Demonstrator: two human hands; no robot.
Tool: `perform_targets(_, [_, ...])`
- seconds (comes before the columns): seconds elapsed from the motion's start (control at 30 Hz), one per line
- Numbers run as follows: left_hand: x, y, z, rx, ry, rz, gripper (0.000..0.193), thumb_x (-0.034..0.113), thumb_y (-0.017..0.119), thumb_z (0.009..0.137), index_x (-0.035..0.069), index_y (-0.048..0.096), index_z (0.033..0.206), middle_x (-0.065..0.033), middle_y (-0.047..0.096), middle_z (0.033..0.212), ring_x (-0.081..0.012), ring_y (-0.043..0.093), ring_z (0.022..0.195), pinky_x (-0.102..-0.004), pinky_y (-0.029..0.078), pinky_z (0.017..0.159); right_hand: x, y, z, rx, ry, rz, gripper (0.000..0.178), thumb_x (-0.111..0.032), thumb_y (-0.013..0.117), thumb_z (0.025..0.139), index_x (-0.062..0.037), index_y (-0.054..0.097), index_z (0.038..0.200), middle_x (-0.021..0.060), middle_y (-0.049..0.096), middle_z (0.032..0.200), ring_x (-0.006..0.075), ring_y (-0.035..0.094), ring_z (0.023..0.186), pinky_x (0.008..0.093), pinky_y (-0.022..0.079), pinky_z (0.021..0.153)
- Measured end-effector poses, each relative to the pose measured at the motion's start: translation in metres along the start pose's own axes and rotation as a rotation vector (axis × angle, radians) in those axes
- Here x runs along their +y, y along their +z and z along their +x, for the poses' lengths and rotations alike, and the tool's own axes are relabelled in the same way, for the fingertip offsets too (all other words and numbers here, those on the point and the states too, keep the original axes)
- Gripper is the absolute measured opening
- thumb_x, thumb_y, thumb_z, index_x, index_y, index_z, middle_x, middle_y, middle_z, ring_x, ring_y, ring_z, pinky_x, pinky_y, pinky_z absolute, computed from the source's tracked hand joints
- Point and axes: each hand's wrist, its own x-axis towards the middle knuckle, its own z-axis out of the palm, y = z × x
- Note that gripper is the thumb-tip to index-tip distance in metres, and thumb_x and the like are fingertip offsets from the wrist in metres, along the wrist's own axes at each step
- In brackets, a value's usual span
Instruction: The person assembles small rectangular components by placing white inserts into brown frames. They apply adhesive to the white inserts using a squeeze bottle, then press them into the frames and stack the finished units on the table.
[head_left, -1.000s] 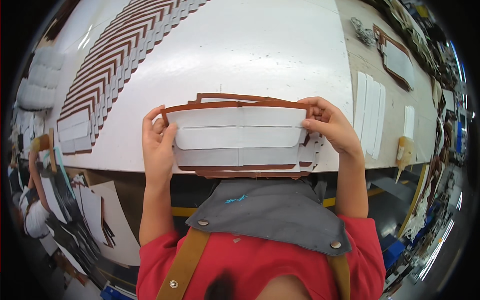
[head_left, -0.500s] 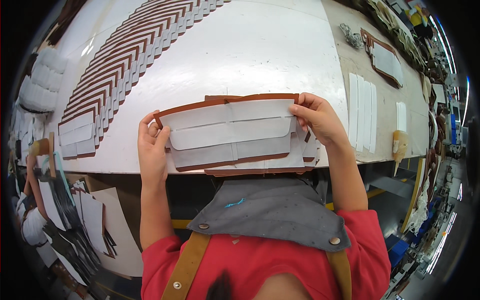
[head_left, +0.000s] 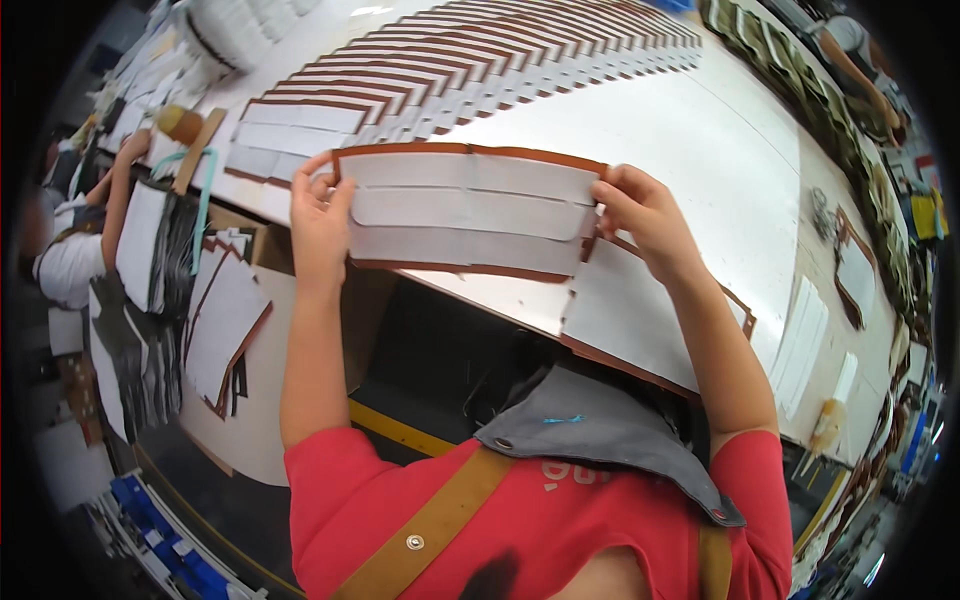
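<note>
At the white table (head_left: pixel 655 140), left hand (head_left: pixel 322 215) and right hand (head_left: pixel 648 215) pinch a brown-edged white rectangular panel (head_left: pixel 465 208) by its ends.

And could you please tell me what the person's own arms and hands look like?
The left hand and right hand are bare, with no gloves or watch visible. The forearms are uncovered too, emerging from short red shirt sleeves.
</note>
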Motion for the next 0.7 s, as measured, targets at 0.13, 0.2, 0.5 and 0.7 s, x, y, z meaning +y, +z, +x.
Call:
perform_targets(0.13, [-0.018, -0.078, 0.052, 0.217, 0.162, 0.334, 0.035, 0.000, 0.054, 0.085, 0.003, 0.044, 0.119, -0.0090, 0.059, 0.098, -0.0102, 0.051, 0.081, -0.0217, 0.042, 0.073, 0.001, 0.080, 0.053, -0.188, -0.033, -0.062, 0.020, -0.023, 0.058, 0.088, -0.0031, 0.058, 0.085, 0.0010, 0.056, 0.071, 0.0067, 0.052, 0.055, 0.0220, 0.043, 0.048])
perform_targets(0.2, [-0.029, -0.126, 0.086, 0.337, 0.309, 0.614, 0.035, 0.006, 0.057, 0.083, 0.003, 0.046, 0.116, -0.0110, 0.062, 0.092, -0.0160, 0.057, 0.080, -0.0280, 0.045, 0.071, -0.001, 0.125, 0.076, -0.291, -0.060, -0.075, 0.021, -0.023, 0.057, 0.089, -0.0020, 0.059, 0.086, 0.0036, 0.059, 0.072, 0.0078, 0.053, 0.052, 0.0225, 0.042, 0.044])
perform_targets(0.5, [-0.038, -0.194, 0.213, 0.432, 0.478, 0.920, 0.033, 0.004, 0.053, 0.081, 0.001, 0.049, 0.113, -0.0168, 0.062, 0.090, -0.0308, 0.061, 0.083, -0.0369, 0.047, 0.075, -0.020, 0.222, 0.152, -0.313, -0.069, -0.056, 0.023, -0.015, 0.050, 0.088, 0.0048, 0.058, 0.080, 0.0130, 0.065, 0.070, 0.0161, 0.060, 0.048, 0.0275, 0.050, 0.043])
perform_targets(0.7, [-0.062, -0.185, 0.229, 0.342, 0.408, 0.887, 0.034, 0.004, 0.053, 0.080, 0.001, 0.049, 0.114, -0.0179, 0.061, 0.092, -0.0313, 0.060, 0.086, -0.0374, 0.046, 0.078, -0.026, 0.225, 0.152, -0.253, -0.064, -0.195, 0.025, -0.006, 0.047, 0.081, 0.0047, 0.059, 0.062, 0.0123, 0.062, 0.059, 0.0166, 0.059, 0.042, 0.0281, 0.049, 0.039])
